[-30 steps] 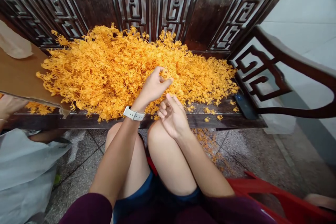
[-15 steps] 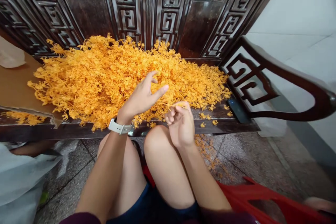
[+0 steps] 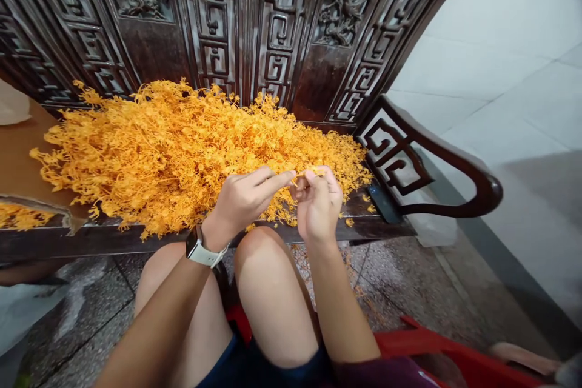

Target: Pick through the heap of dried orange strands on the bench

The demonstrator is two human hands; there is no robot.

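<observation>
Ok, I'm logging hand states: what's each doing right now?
Left hand: fingers together; whether they grip anything can't be told.
Right hand: closed, pinching a small orange piece.

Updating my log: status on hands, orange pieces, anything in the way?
Right hand pinching orange piece; left hand close by, grip unclear. Orange heap on bench. Cardboard at heap's left end, away from hands.

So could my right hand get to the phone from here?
Probably yes: the phone lies right of your right hand, with just scraps and the low end of the pile between. That hand seems to pinch an orange piece, though.
</observation>
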